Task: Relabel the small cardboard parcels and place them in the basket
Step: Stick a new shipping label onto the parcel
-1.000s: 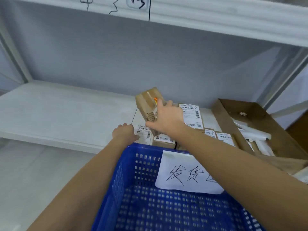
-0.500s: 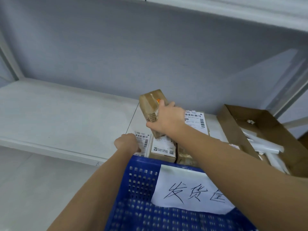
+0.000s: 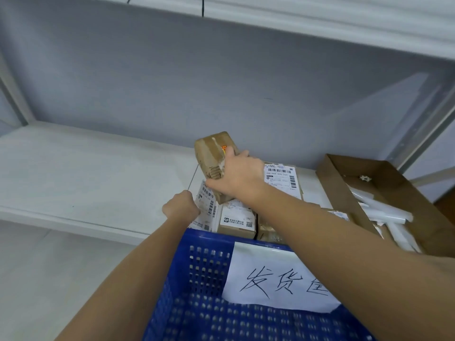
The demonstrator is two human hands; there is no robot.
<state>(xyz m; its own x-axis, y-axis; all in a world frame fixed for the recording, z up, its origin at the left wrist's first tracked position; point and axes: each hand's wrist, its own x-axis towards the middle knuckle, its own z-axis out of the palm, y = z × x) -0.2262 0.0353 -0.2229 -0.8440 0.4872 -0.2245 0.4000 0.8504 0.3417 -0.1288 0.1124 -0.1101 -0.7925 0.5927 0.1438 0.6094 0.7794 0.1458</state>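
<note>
on the white shelf point(image 3: 73, 168), seen from the head camera, the right hand point(image 3: 240, 177) grips a taped parcel point(image 3: 213, 156) tilted up off the pile, probably to expose a face for relabelling. the left hand point(image 3: 181, 205) is curled at the edge of a labelled parcel point(image 3: 206, 205), seemingly steadying it (whether it truly pinches it i cannot tell). the blue basket point(image 3: 197, 267) waits just in front, its floor bare where visible. forearms hide several parcels; label print is unreadable.

Taped brown parcel point(image 3: 213, 158) tilted upright in my right hand point(image 3: 237, 175); labelled parcels point(image 3: 237, 219) flat on shelf behind blue basket point(image 3: 197, 279).
</note>
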